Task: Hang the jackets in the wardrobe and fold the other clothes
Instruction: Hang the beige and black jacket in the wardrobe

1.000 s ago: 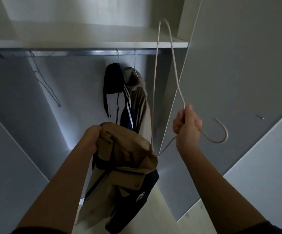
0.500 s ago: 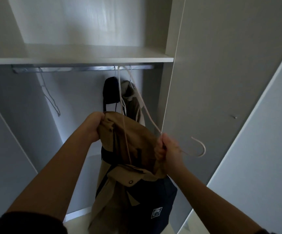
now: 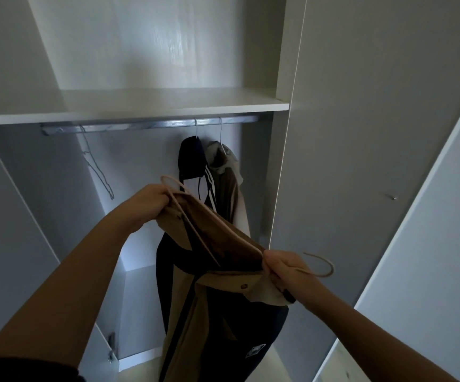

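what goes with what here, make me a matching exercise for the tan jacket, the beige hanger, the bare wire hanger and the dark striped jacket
1 tan jacket
2 beige hanger
3 wire hanger
4 dark striped jacket

A hangs bare on the rail, left part
B on the rail beside an olive jacket
C drapes from the left hand and right hand
D slid into a collar, hook sticking out right

Pairs: 1-C, 2-D, 3-A, 4-B
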The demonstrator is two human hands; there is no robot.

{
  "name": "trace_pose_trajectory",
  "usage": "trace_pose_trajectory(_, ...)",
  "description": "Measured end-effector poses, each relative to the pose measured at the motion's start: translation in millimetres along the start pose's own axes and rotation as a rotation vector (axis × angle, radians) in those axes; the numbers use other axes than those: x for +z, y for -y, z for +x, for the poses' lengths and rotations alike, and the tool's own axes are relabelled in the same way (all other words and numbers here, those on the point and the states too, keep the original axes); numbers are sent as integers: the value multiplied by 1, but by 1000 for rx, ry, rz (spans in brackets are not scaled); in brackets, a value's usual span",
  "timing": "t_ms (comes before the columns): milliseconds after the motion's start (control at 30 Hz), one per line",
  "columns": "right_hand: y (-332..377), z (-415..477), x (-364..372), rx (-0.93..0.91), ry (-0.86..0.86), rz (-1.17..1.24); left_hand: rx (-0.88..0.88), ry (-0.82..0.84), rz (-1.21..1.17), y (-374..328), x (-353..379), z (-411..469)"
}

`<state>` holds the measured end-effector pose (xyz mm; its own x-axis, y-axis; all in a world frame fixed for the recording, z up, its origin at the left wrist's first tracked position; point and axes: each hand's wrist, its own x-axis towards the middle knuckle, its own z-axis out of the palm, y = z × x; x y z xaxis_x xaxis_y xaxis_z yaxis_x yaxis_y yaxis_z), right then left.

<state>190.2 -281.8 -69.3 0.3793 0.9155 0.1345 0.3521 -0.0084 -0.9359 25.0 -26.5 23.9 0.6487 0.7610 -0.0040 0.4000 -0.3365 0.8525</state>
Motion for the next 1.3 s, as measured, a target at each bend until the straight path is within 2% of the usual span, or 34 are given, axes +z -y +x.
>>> trace_pose_trajectory(133,16,6,3,-156,-9,-195,116,-20,126,11,-3,-2)
trace_pose_trajectory(300,16,12,6,-226,24,-310,198,-308,117,19,-6,1)
trace_pose_trajectory(400,4,9,7,-254,10,-405,264,-422,220,19,-18,1)
trace_pose_trajectory(567,-13,9,4,-227,31,-596,430,-437,524,12,-20,-6)
trace_pose_trajectory(733,-19,12,1,-138,53,-537,464,-428,710,5,-11,-12)
trace_pose_trajectory(967,-16,2,2,-158,86,-506,626,-458,724,-1,5,-20)
trace_pose_trajectory(1033,-17,-6,6,-183,65,-500,587,-466,610,1,9,-14)
trace_pose_trajectory(1133,-14,-8,8,-197,-4,-448,430,-447,445,4,17,-4)
trace_pose_trajectory(1233,-7,-6,10,-349,-29,-385,436,-489,426,3,26,0)
trace_pose_trajectory(1300,-3,-6,12,-395,31,-319,442,-503,421,2,26,5)
